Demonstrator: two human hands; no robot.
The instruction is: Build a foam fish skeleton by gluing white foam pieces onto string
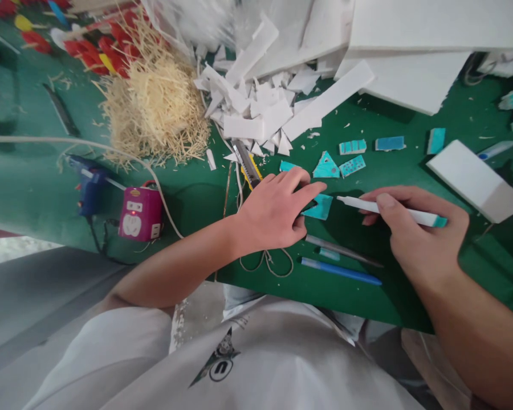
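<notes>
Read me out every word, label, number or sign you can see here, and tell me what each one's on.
"n", circled, on the white shirt; possibly an upside-down "u".
Small print above it on the shirt: too blurred to read.
Yellow label on the pink power adapter: too small to read.
White marker in the right hand: no lettering I can make out.

This looks like a craft workshop: a green table (196, 196) bears a glue gun (90, 185), a socket box (140, 215), a cutter (248, 166), a heap of white scraps (244, 127), larger white sheets (404, 80) and pale shavings (160, 108), with a marker (365, 205) held near blue pieces (325, 166).
</notes>
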